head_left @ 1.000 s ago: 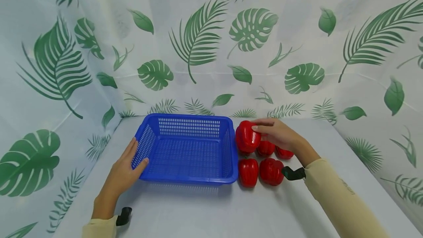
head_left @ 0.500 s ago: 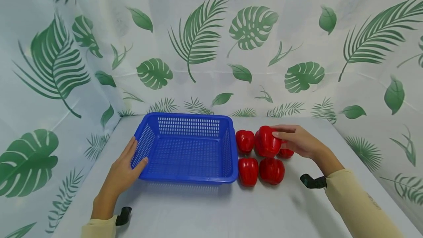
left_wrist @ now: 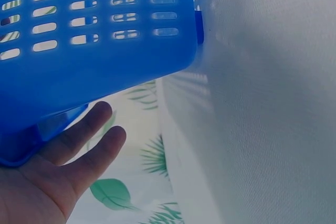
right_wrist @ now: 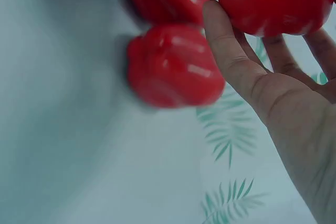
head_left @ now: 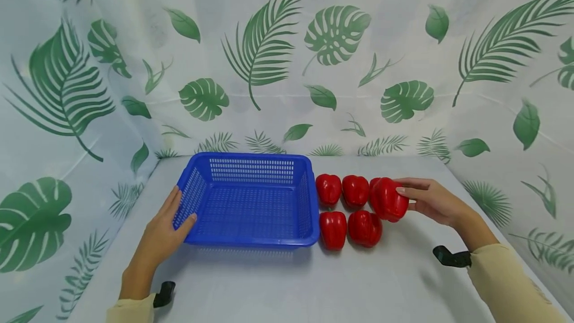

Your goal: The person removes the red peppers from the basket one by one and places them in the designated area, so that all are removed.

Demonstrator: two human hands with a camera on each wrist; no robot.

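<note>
My right hand [head_left: 437, 201] holds a glossy red bell pepper [head_left: 389, 200] above the table at the right end of the group, thumb on its near side. In the right wrist view the same pepper [right_wrist: 275, 1] sits between thumb and fingers. It partly hides another pepper [head_left: 373, 183] behind it. Several more red peppers stand in two rows, among them a back one [head_left: 329, 189] and a front one [head_left: 333, 231]. My left hand [head_left: 159, 236] rests at the left side of a blue perforated basket [head_left: 251, 242], fingers fairly straight; the left wrist view shows two fingers [left_wrist: 97, 156] extended.
The basket stands left of the peppers, its right wall [head_left: 312, 203] close to the nearest ones. A white table [head_left: 278, 283] spreads in front. Behind and at both sides hangs a white cloth [head_left: 278, 39] printed with green leaves.
My right hand has carried the held pepper to the right, from beside the basket to the right end of the back row. The left hand and basket have stayed in place.
</note>
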